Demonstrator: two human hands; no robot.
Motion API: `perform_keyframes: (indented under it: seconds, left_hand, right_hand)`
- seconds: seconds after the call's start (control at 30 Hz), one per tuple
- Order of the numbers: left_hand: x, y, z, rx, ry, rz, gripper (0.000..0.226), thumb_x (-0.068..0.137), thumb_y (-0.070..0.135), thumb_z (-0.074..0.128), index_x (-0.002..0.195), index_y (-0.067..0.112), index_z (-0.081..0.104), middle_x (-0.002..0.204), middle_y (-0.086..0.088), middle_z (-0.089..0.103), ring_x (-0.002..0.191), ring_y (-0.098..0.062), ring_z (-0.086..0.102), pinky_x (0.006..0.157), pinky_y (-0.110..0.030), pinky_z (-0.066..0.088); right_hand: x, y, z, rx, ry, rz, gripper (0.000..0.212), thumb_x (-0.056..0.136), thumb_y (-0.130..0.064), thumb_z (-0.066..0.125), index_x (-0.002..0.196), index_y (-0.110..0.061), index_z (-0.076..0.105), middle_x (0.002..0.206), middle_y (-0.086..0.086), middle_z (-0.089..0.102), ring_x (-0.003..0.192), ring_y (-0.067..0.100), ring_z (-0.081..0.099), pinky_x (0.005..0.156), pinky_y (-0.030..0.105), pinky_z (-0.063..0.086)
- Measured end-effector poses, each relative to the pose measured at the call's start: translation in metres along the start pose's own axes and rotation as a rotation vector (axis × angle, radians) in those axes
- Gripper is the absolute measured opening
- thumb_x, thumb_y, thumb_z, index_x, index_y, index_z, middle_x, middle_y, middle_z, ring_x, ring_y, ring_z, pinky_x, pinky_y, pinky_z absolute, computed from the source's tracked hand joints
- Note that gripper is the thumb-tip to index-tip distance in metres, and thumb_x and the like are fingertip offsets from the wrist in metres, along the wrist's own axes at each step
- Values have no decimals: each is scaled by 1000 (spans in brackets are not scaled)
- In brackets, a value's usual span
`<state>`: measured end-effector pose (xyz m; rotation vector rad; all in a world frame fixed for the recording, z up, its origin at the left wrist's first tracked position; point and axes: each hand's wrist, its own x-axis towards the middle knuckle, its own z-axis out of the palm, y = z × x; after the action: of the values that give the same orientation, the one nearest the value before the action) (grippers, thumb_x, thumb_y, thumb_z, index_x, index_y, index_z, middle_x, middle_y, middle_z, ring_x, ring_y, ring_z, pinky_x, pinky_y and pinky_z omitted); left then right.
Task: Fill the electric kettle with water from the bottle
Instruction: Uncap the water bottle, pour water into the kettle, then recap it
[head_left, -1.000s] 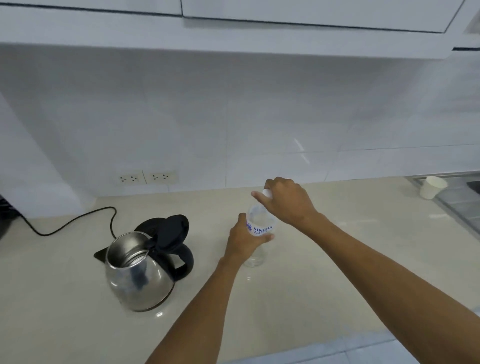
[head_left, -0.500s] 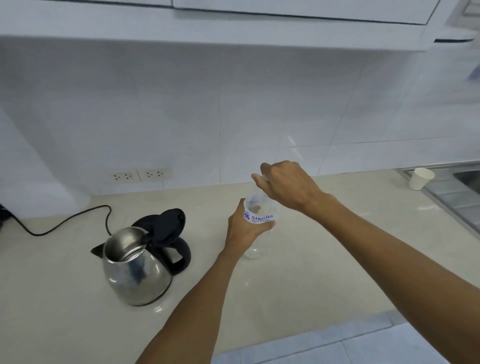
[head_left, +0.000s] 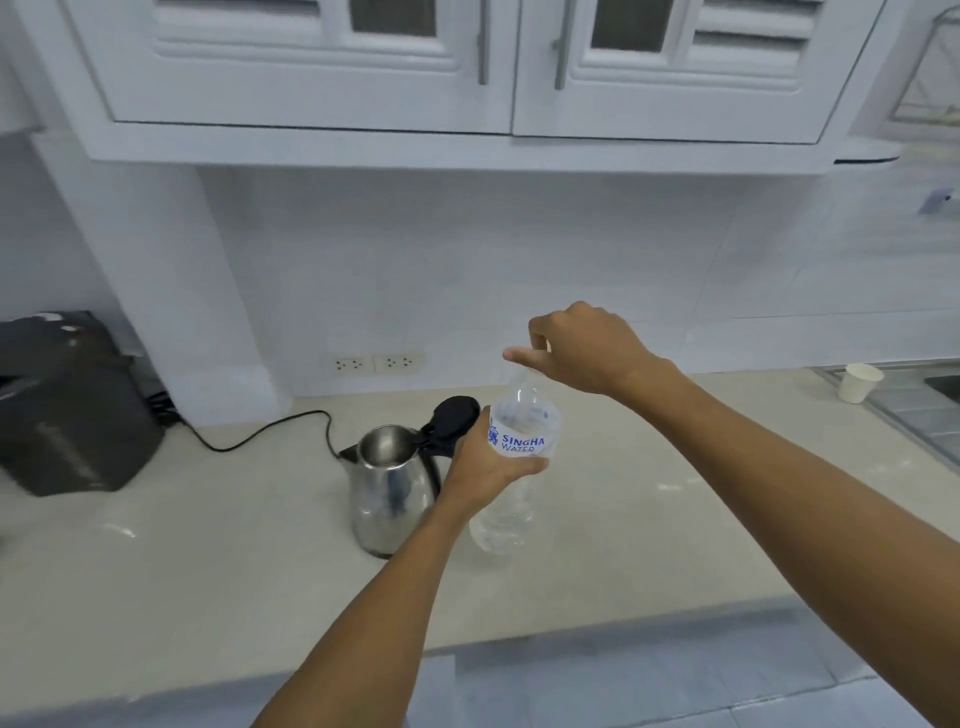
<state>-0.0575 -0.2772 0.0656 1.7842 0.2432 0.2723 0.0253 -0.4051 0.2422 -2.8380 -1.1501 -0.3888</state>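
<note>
- I see a pale kitchen counter (head_left: 675, 519) from above; a steel electric kettle (head_left: 390, 493) stands near the middle, its black lid (head_left: 453, 418) hinged up and open, so the mouth is ready for water.
- The kettle looks empty inside, though glare leaves me unsure.
- My left hand (head_left: 483, 462) is clamped round the middle of a clear plastic water bottle (head_left: 514, 467), held upright just beside the kettle at its 3 o'clock, touching or nearly touching the handle side.
- My right hand (head_left: 582, 351) sits at the bottle's 12 o'clock, fingers (head_left: 519, 356) pinched together over the neck; I cannot tell whether the cap is on, loose or already in that hand.
- I judge the task to be early: lid open, bottle in hand, cap being dealt with. Tilting the bottle over the kettle's mouth and pouring are not yet done.
- A black cord (head_left: 260, 436) trails from the kettle toward 9 o'clock.
</note>
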Motion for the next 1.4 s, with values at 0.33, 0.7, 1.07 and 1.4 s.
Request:
perform_keyframes:
  seconds: [0.33, 0.7, 1.07, 1.4]
  left_hand:
    - [-66, 3, -121, 144, 19, -2, 61, 68, 26, 99, 120, 32, 69, 108, 11, 81, 100, -6, 77, 80, -20, 60]
    - [-68, 10, -208, 445, -50, -100, 76, 70, 36, 99, 131, 37, 53, 114, 11, 75, 104, -12, 73, 83, -30, 62]
    - [-16, 10, -233, 757, -303, -531, 87, 72, 31, 94, 135, 48, 36, 116, -4, 76, 94, -30, 84, 74, -45, 70]
    - [7, 12, -234, 899, -476, -707, 71, 75, 30, 94, 124, 37, 43, 108, -12, 72, 74, -27, 78, 69, -46, 68]
  right_hand:
    - [3, -106, -20, 324, -105, -173, 23, 99, -35, 61, 98, -15, 73, 94, 0, 76, 61, -3, 58, 79, 32, 55]
    - [32, -110, -11, 507, -183, -312, 20, 94, -9, 65, 106, -21, 76, 115, -5, 69, 102, 16, 69, 85, 27, 51]
    - [40, -47, 40, 586, -192, -244, 17, 99, -18, 62, 109, -24, 74, 113, -6, 66, 100, 14, 69, 91, 29, 51]
    - [57, -27, 64, 626, -222, -231, 16, 99, -20, 62, 108, -27, 74, 110, -11, 65, 100, 12, 68, 89, 27, 50]
